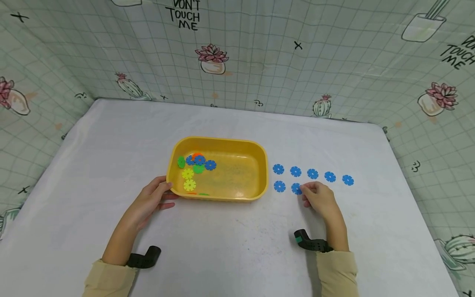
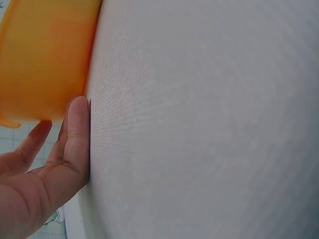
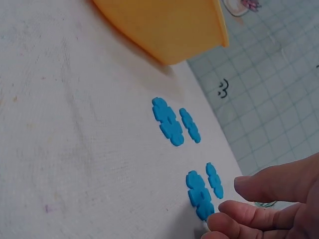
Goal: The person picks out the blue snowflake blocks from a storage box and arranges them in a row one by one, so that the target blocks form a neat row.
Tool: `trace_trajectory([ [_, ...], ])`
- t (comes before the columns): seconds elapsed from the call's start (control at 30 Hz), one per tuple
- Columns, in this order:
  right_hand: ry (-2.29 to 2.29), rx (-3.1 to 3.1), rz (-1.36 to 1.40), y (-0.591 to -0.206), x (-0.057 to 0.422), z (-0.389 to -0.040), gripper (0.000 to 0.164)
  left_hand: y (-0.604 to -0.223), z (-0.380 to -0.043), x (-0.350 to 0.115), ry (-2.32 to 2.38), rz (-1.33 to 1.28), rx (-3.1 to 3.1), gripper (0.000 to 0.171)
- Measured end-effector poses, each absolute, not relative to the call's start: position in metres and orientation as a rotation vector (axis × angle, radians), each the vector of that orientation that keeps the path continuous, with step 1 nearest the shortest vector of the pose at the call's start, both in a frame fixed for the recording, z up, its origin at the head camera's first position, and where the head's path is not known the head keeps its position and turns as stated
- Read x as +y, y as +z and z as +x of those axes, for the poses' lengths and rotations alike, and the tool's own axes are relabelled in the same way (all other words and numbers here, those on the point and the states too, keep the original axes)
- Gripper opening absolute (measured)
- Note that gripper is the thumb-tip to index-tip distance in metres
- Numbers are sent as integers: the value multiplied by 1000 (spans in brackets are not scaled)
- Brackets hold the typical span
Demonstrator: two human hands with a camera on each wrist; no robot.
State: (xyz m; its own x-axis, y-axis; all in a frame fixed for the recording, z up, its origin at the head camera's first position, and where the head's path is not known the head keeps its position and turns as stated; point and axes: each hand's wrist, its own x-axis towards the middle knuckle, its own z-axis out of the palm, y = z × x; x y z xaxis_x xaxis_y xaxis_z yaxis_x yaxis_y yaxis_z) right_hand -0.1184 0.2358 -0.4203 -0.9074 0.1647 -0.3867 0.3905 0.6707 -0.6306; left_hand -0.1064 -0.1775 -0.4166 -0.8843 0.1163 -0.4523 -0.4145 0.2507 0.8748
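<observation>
The left hand (image 1: pixel 149 199), fingers extended, touches a yellow rectangular plastic tray (image 1: pixel 235 173); the loosely curled, empty right hand (image 1: pixel 320 199) adjoins a blue notched plastic disc (image 1: pixel 295 188).

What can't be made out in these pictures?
Head view: part of an orange piece in the yellow tray, covered by blue pieces.
Head view: most of a second orange piece and a green piece, hidden by the tray's near wall.
Left wrist view: the tray's contents, hidden by its wall.
Right wrist view: rest of the right hand, cut off by the right edge.
</observation>
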Motion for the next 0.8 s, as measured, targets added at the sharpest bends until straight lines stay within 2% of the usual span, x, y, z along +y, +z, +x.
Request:
trace_trajectory([
  [0.43, -1353, 2694, 162, -377, 201, -116, 36, -415, -106, -177, 1673, -264, 2096, 52],
  [0.8, -1532, 2614, -39, -362, 149, -124, 27, -415, -106, -177, 1670, -280, 2099, 52],
])
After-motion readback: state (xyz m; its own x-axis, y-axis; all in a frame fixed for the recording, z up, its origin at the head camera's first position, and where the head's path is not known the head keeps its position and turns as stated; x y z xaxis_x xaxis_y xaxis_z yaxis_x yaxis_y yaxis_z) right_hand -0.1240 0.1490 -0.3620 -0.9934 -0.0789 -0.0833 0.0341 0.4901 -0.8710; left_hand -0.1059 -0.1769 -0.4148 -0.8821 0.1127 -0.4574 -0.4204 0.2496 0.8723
